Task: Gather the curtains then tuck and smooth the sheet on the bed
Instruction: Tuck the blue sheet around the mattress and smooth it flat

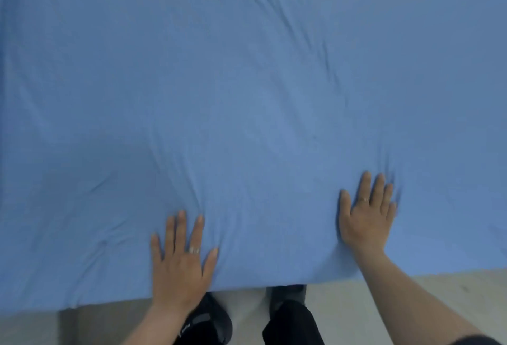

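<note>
Left hand (179, 267) and right hand (365, 218) spread flat, palms pressing wrinkled blue sheet (247, 97), near its front edge

No text, label, brand, number or sign can be read. One small pale marking (186, 326) stands on the dark left shoe (216, 314), at about 6 o'clock in the view, just below the near edge of the blue sheet (247, 97). It is too small and blurred to make out.
</note>
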The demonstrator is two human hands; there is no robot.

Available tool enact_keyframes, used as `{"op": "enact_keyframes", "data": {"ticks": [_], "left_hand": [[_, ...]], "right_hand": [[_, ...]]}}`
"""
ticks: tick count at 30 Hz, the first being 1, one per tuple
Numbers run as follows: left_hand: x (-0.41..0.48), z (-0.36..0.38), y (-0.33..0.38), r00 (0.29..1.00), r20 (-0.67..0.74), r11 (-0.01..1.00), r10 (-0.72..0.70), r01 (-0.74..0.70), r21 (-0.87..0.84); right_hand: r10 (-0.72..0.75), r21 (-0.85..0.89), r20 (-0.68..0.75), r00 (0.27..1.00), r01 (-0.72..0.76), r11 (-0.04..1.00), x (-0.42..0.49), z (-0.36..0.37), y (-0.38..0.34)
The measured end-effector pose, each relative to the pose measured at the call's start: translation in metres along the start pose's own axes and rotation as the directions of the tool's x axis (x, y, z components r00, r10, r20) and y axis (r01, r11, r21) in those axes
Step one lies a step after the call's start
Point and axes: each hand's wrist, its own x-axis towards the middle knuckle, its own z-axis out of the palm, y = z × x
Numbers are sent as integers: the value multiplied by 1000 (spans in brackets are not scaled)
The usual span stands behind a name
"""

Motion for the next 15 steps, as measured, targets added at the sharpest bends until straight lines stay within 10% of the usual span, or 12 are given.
{"op": "enact_keyframes", "data": {"ticks": [7,15], "left_hand": [[-12,-36,107,995,98,991,-6,19,-134],[117,-42,167,977,-85,974,195,-203,-95]], "right_hand": [[425,136,98,900,-436,890,-23,-21,82],[-104,86,-66,992,110,990,50,-45,50]]}}
